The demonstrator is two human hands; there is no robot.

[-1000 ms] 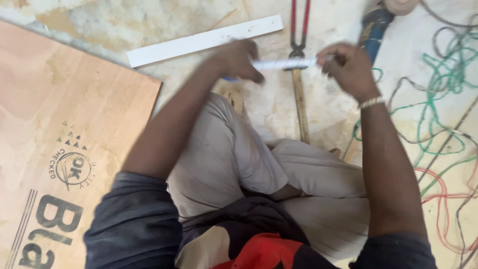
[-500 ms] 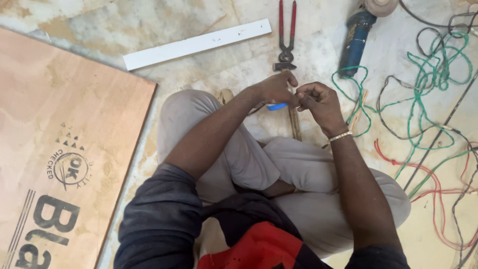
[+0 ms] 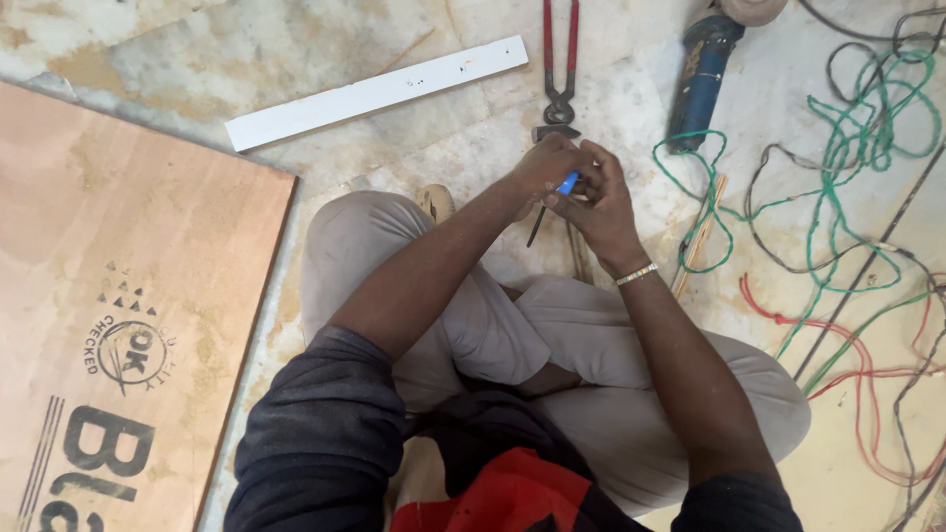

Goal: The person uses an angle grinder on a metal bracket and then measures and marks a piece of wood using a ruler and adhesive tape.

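Stone floor (image 3: 296,49): pale, mottled, carrying everything listed.
Plywood sheet (image 3: 118,325): large, tan, flat at the person's left, printed markings on its near end.
Person: seated cross-legged in grey trousers (image 3: 552,355) and dark sleeves, seen from above.
Loose wires (image 3: 847,197): green, red and black, tangled on the floor at the right, well apart from the hands.
White strip (image 3: 374,91): long and flat, lying at a slant beyond the knees.
Angle grinder (image 3: 702,74): blue body, top right, near the green wire.
Pincers (image 3: 559,59): red handles, jaws pointing toward the hands, just beyond them.
Left hand (image 3: 545,163): clenched on a small blue-handled tool (image 3: 568,183).
Right hand (image 3: 601,202): bracelet at the wrist, fingers closed on the same tool from the other side. Both hands meet above the floor in front of the knees; the tool's dark shaft shows below them.
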